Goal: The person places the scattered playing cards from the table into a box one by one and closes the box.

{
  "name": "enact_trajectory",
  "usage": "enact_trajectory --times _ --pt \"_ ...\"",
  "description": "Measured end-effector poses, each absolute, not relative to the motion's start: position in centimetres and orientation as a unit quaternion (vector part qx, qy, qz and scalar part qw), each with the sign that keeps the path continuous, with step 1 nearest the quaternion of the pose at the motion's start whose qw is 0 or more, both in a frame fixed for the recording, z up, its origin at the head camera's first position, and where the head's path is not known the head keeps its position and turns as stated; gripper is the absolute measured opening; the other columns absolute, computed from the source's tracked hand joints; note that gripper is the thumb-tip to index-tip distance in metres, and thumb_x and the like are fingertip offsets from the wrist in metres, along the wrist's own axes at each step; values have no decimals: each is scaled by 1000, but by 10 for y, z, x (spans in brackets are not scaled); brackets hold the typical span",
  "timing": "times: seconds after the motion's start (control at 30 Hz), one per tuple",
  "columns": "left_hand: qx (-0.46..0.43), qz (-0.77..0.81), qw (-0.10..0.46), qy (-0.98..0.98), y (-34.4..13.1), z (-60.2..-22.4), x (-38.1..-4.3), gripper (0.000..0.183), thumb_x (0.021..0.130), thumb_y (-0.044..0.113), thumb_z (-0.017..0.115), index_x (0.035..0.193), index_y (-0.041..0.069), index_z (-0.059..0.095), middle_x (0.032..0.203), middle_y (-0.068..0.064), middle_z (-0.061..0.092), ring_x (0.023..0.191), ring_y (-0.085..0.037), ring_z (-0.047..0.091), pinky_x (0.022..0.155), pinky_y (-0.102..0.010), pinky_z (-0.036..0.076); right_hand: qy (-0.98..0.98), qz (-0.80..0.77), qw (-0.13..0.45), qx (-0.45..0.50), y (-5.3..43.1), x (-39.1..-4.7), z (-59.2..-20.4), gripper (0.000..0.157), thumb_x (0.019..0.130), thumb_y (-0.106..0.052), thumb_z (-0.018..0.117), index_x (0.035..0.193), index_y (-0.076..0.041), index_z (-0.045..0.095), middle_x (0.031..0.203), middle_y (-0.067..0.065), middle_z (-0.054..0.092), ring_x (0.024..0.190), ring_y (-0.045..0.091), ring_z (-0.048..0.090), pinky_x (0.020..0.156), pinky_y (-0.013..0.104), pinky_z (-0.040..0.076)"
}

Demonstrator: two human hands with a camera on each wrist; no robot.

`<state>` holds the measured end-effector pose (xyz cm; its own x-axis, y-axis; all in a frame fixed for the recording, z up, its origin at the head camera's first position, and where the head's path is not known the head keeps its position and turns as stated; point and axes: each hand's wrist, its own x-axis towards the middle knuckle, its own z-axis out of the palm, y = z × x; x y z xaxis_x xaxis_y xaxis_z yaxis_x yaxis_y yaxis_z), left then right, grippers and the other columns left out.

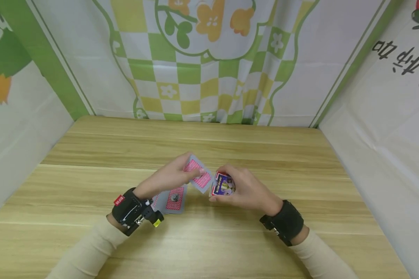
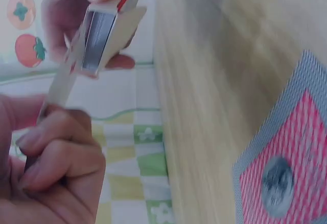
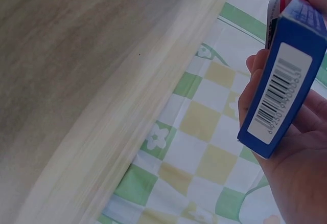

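Observation:
My left hand [image 1: 171, 177] pinches a playing card [image 1: 203, 182] with a red patterned back and pale border, thumb on top. It is held in the air, its edge close by the open end of a card box [image 1: 224, 185]. My right hand [image 1: 249, 190] grips this small blue box by its sides. In the left wrist view, the box flap [image 2: 125, 27] stands out and a packed stack of card edges [image 2: 97, 40] shows inside. The right wrist view has the box's closed end with a barcode [image 3: 278, 93]. Below my left hand, red-backed cards [image 1: 175, 200] lie on the table.
The wooden table [image 1: 230, 248] reaches back to a green and yellow checked cloth [image 1: 202, 77] hanging behind it. White printed cloths hang at the left and right sides. A black strap with a small camera [image 1: 134, 213] sits on my left wrist, another strap [image 1: 286, 223] on my right.

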<state>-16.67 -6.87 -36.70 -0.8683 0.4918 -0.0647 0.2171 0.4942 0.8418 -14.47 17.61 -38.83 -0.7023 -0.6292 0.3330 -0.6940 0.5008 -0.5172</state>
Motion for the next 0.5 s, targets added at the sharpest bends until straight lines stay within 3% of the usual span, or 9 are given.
enact_trajectory --times 0.13,0.17,0.23,0.37,0.47,0.5 --pt "183 471 115 855 -60 -369 -161 23 94 33 58 103 14 51 86 -7 58 70 -20 50 59 -35 43 -866 322 53 379 176 -145 -388 62 73 -49 76 116 -11 52 84 -7 60 65 1 55 50 21 51" --pt "179 469 104 858 -57 -369 -159 29 94 33 58 110 10 50 94 -9 60 77 -21 53 63 -37 47 -866 324 55 378 176 -145 -388 63 73 -48 76 116 -10 52 84 -7 60 65 2 56 50 21 51" --pt "170 466 86 864 -51 -370 -155 42 95 32 57 122 2 44 94 -12 58 76 -22 54 66 -39 47 -865 327 59 376 176 -146 -389 64 72 -48 76 117 -9 53 85 -6 61 65 4 57 50 21 51" --pt "158 471 63 866 -40 -376 -147 47 96 31 55 126 0 37 85 -10 56 68 -18 54 62 -37 48 -864 328 72 375 177 -146 -390 66 72 -48 77 116 -5 54 86 -5 62 65 6 57 51 22 51" --pt "160 485 55 858 -33 -383 -143 28 97 28 53 110 6 41 69 -3 47 51 -13 42 45 -29 38 -864 325 78 376 177 -146 -391 65 71 -48 77 115 -5 54 86 -3 62 65 4 56 51 22 51" --pt "162 488 61 855 -31 -385 -141 30 98 27 52 114 4 40 67 -1 45 49 -12 39 43 -28 36 -864 325 80 377 177 -146 -392 65 71 -48 77 115 -5 54 86 -3 62 66 4 56 51 22 51"
